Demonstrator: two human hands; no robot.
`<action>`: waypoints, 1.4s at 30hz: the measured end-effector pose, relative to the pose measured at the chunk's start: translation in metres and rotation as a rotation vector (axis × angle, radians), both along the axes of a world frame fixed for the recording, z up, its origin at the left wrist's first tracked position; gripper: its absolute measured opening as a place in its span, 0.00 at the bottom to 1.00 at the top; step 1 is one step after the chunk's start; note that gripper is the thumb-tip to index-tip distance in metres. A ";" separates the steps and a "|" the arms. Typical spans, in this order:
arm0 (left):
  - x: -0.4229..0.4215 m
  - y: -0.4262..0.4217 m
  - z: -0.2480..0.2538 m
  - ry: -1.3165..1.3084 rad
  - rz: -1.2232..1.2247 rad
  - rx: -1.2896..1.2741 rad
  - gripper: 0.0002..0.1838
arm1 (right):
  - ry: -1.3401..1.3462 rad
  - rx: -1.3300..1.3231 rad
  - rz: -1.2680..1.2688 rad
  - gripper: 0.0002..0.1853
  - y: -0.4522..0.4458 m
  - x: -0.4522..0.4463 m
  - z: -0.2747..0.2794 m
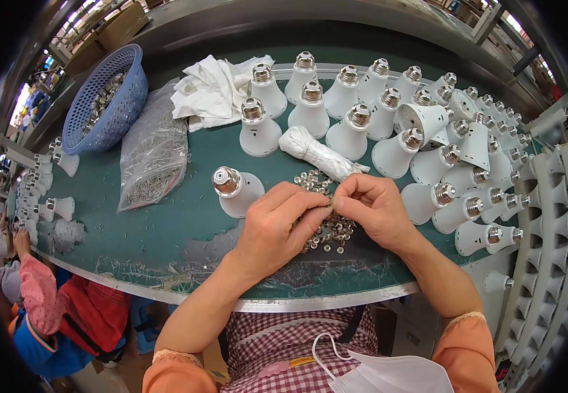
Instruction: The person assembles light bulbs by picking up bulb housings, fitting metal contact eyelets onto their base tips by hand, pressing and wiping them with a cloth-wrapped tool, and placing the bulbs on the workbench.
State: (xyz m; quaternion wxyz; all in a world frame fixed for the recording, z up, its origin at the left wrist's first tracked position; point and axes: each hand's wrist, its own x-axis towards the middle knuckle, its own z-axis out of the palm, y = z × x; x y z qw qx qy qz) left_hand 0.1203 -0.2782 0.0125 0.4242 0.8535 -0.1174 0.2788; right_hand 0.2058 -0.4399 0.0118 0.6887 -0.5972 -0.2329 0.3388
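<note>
Your left hand and right hand pinch together, on what I cannot tell, above the small metal caps mid-frame, apparently fine handling whose next move calls for steadiness.

L hand & R hand nearly meet, thumb + index tips pinched, R fingers curled, L forearm & R forearm angled inward, elbows wide.
</note>
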 end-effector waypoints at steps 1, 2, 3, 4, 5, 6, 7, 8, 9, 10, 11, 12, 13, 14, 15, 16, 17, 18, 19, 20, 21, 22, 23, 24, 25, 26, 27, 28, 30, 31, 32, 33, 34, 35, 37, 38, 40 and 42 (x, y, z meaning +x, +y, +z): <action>0.000 0.000 -0.001 0.025 -0.001 -0.018 0.08 | -0.003 -0.004 0.005 0.05 0.000 0.000 0.000; 0.000 0.001 -0.002 0.051 -0.003 -0.035 0.07 | -0.004 -0.004 0.004 0.05 0.000 0.000 -0.002; 0.000 0.001 -0.002 0.050 -0.004 -0.035 0.07 | -0.008 -0.011 0.011 0.05 0.000 0.000 -0.003; 0.000 0.001 -0.002 0.064 -0.012 -0.053 0.07 | -0.011 -0.018 0.019 0.05 0.000 0.000 -0.004; 0.000 0.001 -0.002 0.079 -0.020 -0.071 0.07 | -0.012 -0.018 0.018 0.05 0.000 0.001 -0.003; 0.000 0.001 -0.002 0.079 -0.021 -0.072 0.07 | -0.036 -0.040 0.027 0.05 -0.001 0.000 -0.001; 0.000 0.001 -0.002 0.085 -0.025 -0.066 0.07 | -0.060 -0.064 0.035 0.05 -0.002 0.000 -0.001; -0.001 0.001 -0.002 0.092 -0.029 -0.062 0.07 | -0.058 -0.066 0.033 0.05 -0.002 0.000 -0.001; -0.001 0.001 -0.001 0.094 -0.032 -0.064 0.07 | -0.082 -0.070 0.036 0.06 -0.001 0.001 -0.001; -0.001 0.000 -0.001 0.099 -0.016 -0.054 0.05 | -0.107 -0.074 0.038 0.06 -0.001 0.001 -0.002; 0.000 0.000 0.000 0.104 0.001 -0.044 0.04 | -0.107 -0.077 0.037 0.06 -0.001 0.002 -0.003; -0.001 0.000 0.002 0.106 0.000 -0.046 0.04 | -0.104 -0.050 0.010 0.06 -0.001 0.003 -0.004; -0.001 0.000 0.004 0.136 0.007 -0.080 0.03 | -0.098 -0.023 -0.017 0.07 -0.001 0.004 -0.005; -0.002 0.000 0.005 0.169 0.014 -0.115 0.03 | -0.118 -0.012 -0.023 0.07 -0.001 0.005 -0.004; -0.003 0.000 0.005 0.175 0.015 -0.119 0.03 | -0.112 -0.015 -0.022 0.07 -0.001 0.006 -0.003; -0.003 0.001 0.005 0.211 0.013 -0.165 0.03 | -0.142 -0.014 -0.018 0.07 -0.001 0.006 -0.002; -0.003 0.001 0.004 0.249 0.012 -0.211 0.03 | -0.171 -0.013 -0.014 0.07 -0.002 0.005 0.000; -0.002 0.002 0.000 0.250 0.006 -0.228 0.03 | -0.172 -0.049 -0.002 0.07 -0.002 0.005 0.002; -0.001 0.003 -0.001 0.259 0.007 -0.231 0.03 | -0.162 -0.052 0.000 0.07 -0.002 0.004 0.006; 0.000 0.002 -0.002 0.249 -0.006 -0.247 0.04 | -0.163 -0.065 0.010 0.07 -0.002 0.003 0.009; 0.000 0.002 -0.003 0.241 -0.017 -0.260 0.05 | -0.161 -0.075 0.022 0.07 -0.001 0.002 0.009; -0.001 0.002 -0.001 0.249 -0.022 -0.250 0.05 | -0.192 -0.081 0.016 0.06 -0.001 0.002 0.007; -0.001 0.002 -0.001 0.258 -0.018 -0.253 0.05 | -0.183 -0.083 0.019 0.06 -0.001 0.003 0.005; -0.001 0.002 -0.001 0.242 -0.026 -0.241 0.05 | -0.207 -0.083 0.021 0.06 -0.002 0.003 0.003; -0.001 0.002 -0.002 0.224 -0.034 -0.230 0.05 | -0.232 -0.084 0.021 0.06 -0.003 0.004 0.001; 0.000 0.002 -0.004 0.222 -0.036 -0.232 0.05 | -0.231 -0.090 0.022 0.06 -0.003 0.002 0.005; 0.000 0.002 -0.004 0.225 -0.036 -0.238 0.05 | -0.228 -0.096 0.023 0.06 -0.003 0.002 0.007; -0.001 0.001 -0.003 0.238 -0.031 -0.236 0.05 | -0.247 -0.118 0.029 0.06 -0.003 0.003 0.008; -0.001 0.001 -0.003 0.252 -0.026 -0.235 0.05 | -0.265 -0.140 0.036 0.06 -0.002 0.002 0.009; -0.002 0.001 -0.003 0.272 -0.033 -0.273 0.05 | -0.259 -0.129 0.028 0.07 -0.001 0.001 0.009; -0.002 0.001 -0.002 0.289 -0.041 -0.309 0.06 | -0.258 -0.116 0.020 0.07 0.000 0.000 0.010; -0.002 0.001 -0.001 0.283 -0.044 -0.310 0.06 | -0.264 -0.118 0.018 0.07 0.000 0.000 0.012; -0.004 0.001 0.001 0.265 -0.027 -0.289 0.06 | -0.269 -0.115 0.020 0.07 0.000 -0.001 0.014; -0.006 0.001 0.005 0.248 -0.010 -0.268 0.07 | -0.274 -0.112 0.022 0.07 0.001 -0.001 0.017; -0.019 0.006 0.024 0.153 0.115 -0.199 0.08 | -0.271 -0.142 0.035 0.06 0.002 -0.002 0.029; -0.025 0.010 0.032 0.066 0.243 -0.126 0.09 | -0.260 -0.169 0.050 0.06 0.004 -0.002 0.036; -0.035 0.031 0.035 -0.028 0.304 -0.188 0.11 | -0.304 -0.196 0.062 0.06 0.010 -0.003 0.048; -0.040 0.049 0.035 -0.126 0.370 -0.244 0.14 | -0.352 -0.215 0.079 0.06 0.021 -0.002 0.060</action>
